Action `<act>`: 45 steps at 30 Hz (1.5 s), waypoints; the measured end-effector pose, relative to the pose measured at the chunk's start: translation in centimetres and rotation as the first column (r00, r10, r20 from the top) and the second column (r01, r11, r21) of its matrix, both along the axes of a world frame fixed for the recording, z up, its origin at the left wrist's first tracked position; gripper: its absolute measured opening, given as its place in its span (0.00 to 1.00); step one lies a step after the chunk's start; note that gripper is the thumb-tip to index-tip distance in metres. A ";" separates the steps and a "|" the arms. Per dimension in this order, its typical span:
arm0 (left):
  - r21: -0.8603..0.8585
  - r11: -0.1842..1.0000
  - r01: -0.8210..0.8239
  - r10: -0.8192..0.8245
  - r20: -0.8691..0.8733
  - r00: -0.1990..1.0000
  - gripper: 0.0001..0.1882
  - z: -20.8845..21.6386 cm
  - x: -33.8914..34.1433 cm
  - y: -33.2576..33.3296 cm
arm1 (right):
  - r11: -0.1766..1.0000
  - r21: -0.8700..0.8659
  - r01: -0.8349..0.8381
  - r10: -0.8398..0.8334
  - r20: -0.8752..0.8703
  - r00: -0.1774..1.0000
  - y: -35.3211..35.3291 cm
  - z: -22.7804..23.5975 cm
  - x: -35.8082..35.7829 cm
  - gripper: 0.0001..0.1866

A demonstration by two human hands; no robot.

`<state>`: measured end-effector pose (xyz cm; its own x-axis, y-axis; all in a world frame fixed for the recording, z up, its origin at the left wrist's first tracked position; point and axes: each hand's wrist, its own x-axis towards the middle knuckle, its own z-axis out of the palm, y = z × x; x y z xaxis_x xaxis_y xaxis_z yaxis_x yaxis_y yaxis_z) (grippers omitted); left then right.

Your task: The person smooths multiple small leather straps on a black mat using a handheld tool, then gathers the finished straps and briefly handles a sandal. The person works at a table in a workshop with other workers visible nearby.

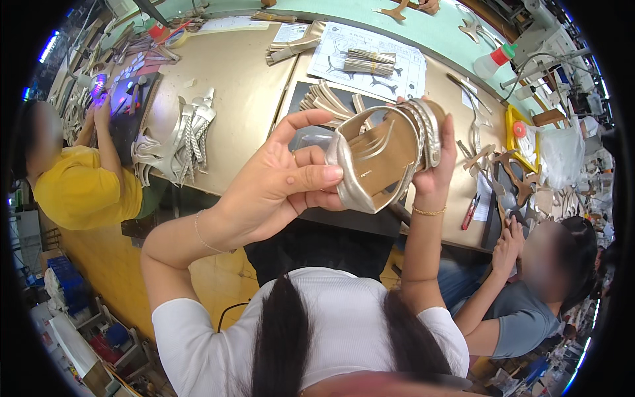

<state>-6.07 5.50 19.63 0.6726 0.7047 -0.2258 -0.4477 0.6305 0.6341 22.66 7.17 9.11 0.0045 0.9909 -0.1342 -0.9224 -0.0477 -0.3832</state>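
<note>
Up in front of my chest, above the table edge, I hold a sandal upper (pixel 348 180) with metallic silver outer bands and a tan inside. My left hand (pixel 281 178) pinches its wide silver band between thumb and fingers, the index finger raised away from it. At the other end my right hand (pixel 441 162) is wrapped round the side with several narrow silver straps (pixel 428 132); part of those fingers is hidden behind the piece. Just beyond it, a fan of beige strips (pixel 324 99) lies on a dark board.
A printed pattern sheet (pixel 403 76) bearing strip bundles (pixel 370 63) lies on the table (pixel 245 73). Silver braided straps (pixel 192 132) hang over the left edge. Red-handled nippers (pixel 471 213) and a yellow basket (pixel 521 135) are at right. Co-workers sit on both sides, in yellow (pixel 89 192) and grey (pixel 529 324).
</note>
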 end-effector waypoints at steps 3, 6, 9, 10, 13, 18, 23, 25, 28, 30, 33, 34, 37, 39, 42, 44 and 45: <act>-0.040 0.999 0.020 -0.017 0.069 0.997 0.37 0.6 0.4 0.0 | 0.996 0.013 -0.091 0.091 -0.053 0.994 -0.2 -1.5 -0.9 0.33; -0.093 0.994 0.050 -0.041 0.097 0.994 0.35 1.5 0.9 -0.4 | 0.984 -0.047 -0.173 0.164 -0.154 0.974 -1.2 -2.6 -2.0 0.32; -0.109 0.988 0.107 -0.094 0.120 0.988 0.32 2.4 1.8 -1.0 | 0.967 0.042 -0.252 0.255 -0.224 0.941 -1.9 -3.0 -3.1 0.34; -0.117 0.984 0.131 -0.114 0.140 0.984 0.32 2.7 2.1 -1.1 | 0.953 0.061 -0.297 0.303 -0.247 0.920 -2.0 -2.9 -3.2 0.34; -0.077 0.974 0.211 -0.205 0.076 0.976 0.30 3.8 2.6 -1.4 | 0.966 0.029 -0.257 0.255 -0.281 0.925 -2.2 -2.2 -3.3 0.38; -0.092 0.964 0.248 -0.245 0.042 0.969 0.32 4.8 3.1 -1.8 | 0.978 0.069 -0.196 0.205 -0.163 0.965 -1.8 -1.5 -2.0 0.37; -0.095 0.970 0.223 -0.218 0.068 0.974 0.34 4.5 3.5 -2.1 | 0.978 -0.103 -0.181 0.183 0.006 0.983 -0.8 -2.6 -0.2 0.39; -0.092 0.974 0.208 -0.198 0.104 0.975 0.35 4.4 3.7 -2.1 | 0.986 -0.092 -0.140 0.147 0.083 0.986 -0.6 -3.1 0.1 0.40; -0.060 0.974 0.220 -0.213 0.106 0.971 0.35 4.2 3.9 -2.3 | 0.986 -0.109 -0.128 0.135 0.062 0.989 -0.5 -3.4 0.5 0.39; -0.065 0.975 0.210 -0.200 0.134 0.971 0.36 4.2 4.0 -2.5 | 0.986 -0.094 -0.138 0.145 0.064 0.987 -0.6 -3.3 0.7 0.38; -0.050 0.978 0.203 -0.193 0.159 0.968 0.37 4.2 4.2 -2.8 | 0.984 -0.119 -0.135 0.136 0.007 0.991 -0.9 -2.9 0.8 0.36; -0.045 0.978 0.205 -0.195 0.173 0.965 0.37 4.1 4.3 -2.9 | 0.981 -0.142 -0.133 0.139 0.032 0.990 -0.9 -2.8 0.8 0.36; -0.058 0.973 0.225 -0.203 0.260 0.944 0.38 3.9 4.8 -3.3 | 0.977 -0.070 -0.203 0.196 -0.092 0.976 -1.2 -2.4 0.8 0.37; -0.056 0.971 0.234 -0.209 0.288 0.934 0.38 3.8 5.0 -3.5 | 0.974 0.009 -0.227 0.227 -0.074 0.971 -1.0 -2.2 0.6 0.37; -0.052 0.972 0.231 -0.202 0.332 0.921 0.37 3.8 5.2 -3.7 | 0.958 0.182 -0.221 0.250 -0.158 0.955 -0.4 -1.8 -0.1 0.37; -0.047 0.972 0.230 -0.197 0.367 0.909 0.37 3.8 5.3 -3.7 | 0.943 0.269 -0.196 0.264 -0.249 0.932 -0.2 -1.6 -0.8 0.35; -0.046 0.971 0.234 -0.198 0.389 0.900 0.37 3.8 5.3 -3.7 | 0.944 0.274 -0.182 0.262 -0.294 0.919 -0.3 -1.5 -1.1 0.34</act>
<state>-0.77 1.76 23.44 0.8532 0.5212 0.0214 -0.4890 0.7850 0.3804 21.51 6.90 7.59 -0.2227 0.9636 0.1478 -0.9731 -0.2106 -0.0931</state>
